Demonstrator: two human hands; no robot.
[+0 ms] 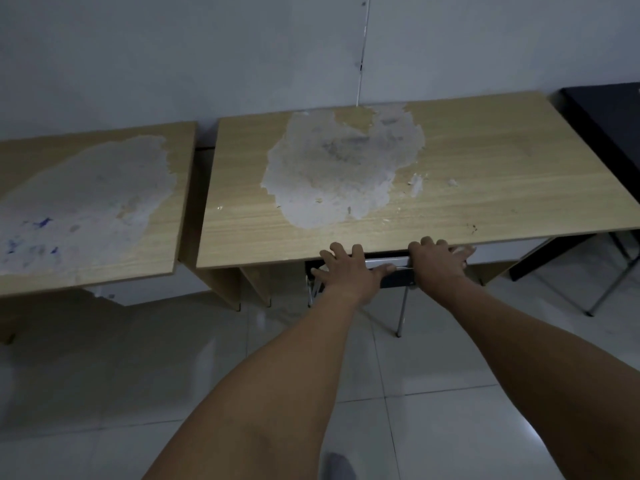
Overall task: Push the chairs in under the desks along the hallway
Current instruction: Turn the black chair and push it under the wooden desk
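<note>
A wooden desk (485,174) with a large worn white patch stands against the wall in the middle. A metal-framed chair (398,271) sits almost wholly under the desk's front edge; only its backrest top and thin chrome legs show. My left hand (346,271) lies flat on the backrest's left part, fingers spread and reaching the desk edge. My right hand (438,263) rests on the backrest's right part, fingers curled over it at the desk edge. The chair's seat is hidden beneath the desk.
A second worn wooden desk (86,202) stands to the left with a narrow gap between. A dark table (606,116) stands at the far right, with metal legs (609,289) on the floor below. Pale floor tiles (138,375) stretch behind me.
</note>
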